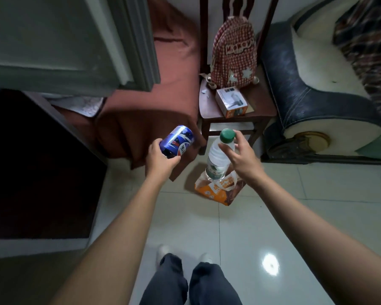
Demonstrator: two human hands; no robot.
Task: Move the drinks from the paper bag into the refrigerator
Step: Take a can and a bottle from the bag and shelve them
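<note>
Risking a slip, the right grip (238,156) is curling only loosely round the bottle (217,164); the left grip (161,160) is clasping the can (177,142).

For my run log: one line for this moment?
left hand: holds blue can | right hand: holds water bottle | paper bag: on floor
</note>
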